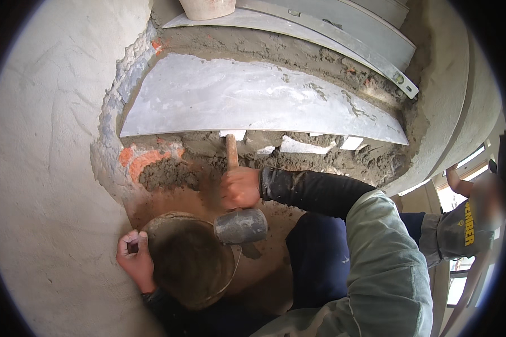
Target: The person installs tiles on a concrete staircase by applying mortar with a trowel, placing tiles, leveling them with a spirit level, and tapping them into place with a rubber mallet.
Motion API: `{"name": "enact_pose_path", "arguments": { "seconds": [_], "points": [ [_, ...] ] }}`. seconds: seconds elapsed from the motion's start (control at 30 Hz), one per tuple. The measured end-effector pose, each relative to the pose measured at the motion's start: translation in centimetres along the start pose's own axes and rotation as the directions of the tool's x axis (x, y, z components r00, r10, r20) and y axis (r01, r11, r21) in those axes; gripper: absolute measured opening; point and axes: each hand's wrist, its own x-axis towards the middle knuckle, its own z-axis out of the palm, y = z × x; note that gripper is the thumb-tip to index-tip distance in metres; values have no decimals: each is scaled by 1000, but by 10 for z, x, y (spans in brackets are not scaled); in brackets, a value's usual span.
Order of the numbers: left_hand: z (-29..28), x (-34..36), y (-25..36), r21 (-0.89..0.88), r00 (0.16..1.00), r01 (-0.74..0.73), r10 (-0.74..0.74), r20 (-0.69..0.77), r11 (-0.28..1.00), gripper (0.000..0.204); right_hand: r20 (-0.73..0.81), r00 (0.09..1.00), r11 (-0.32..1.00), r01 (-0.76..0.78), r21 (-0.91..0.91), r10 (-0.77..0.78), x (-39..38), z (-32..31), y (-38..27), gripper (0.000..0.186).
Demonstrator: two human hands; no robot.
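My right hand [242, 187] is closed round the wooden handle of a rubber mallet [240, 226], close to its dark head. The handle's free end points away from me, at a small white block [233, 135] under the front edge of a grey stone slab [219, 92]; whether they touch, I cannot tell. The slab lies on wet mortar, its curved front edge toward me. Beside the plaster wall, my left hand [136, 260] is loosely curled, thumb near the fingers, with nothing visible in it. Right next to it stands a dark bucket [192, 261] with a wire handle.
Behind the slab, a spirit level [371, 59] lies on a higher step, near a pale bucket [208, 8]. Rough plaster wall [45, 140] bounds the left; a curved wall [450, 101] bounds the right. White pieces [303, 146] sit in mortar. Another person [461, 224] is at far right.
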Motion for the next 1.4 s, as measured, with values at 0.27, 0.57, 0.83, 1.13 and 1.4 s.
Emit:
{"name": "enact_pose_path", "arguments": {
  "seconds": [0.27,0.57,0.83,1.13,1.4],
  "points": [
    [-5,-1,1,2,1000,-17,17,-19,1000,17,-108,991,966,107,234,-84,12,9,-43,13],
    [0,-2,3,33,1000,-10,10,-1,999,18,-60,998,981,42,189,-32,12,11,-26,11],
    [5,-7,4,63,999,36,-36,7,997,20,-58,996,994,70,86,-65,-9,10,3,11],
    [5,-1,6,38,1000,6,-7,10,999,20,23,991,989,131,62,-133,-7,-3,16,13],
    [0,-3,2,47,1000,-5,5,-2,999,18,77,992,995,95,24,-97,-2,5,-31,12]
  ]
}}
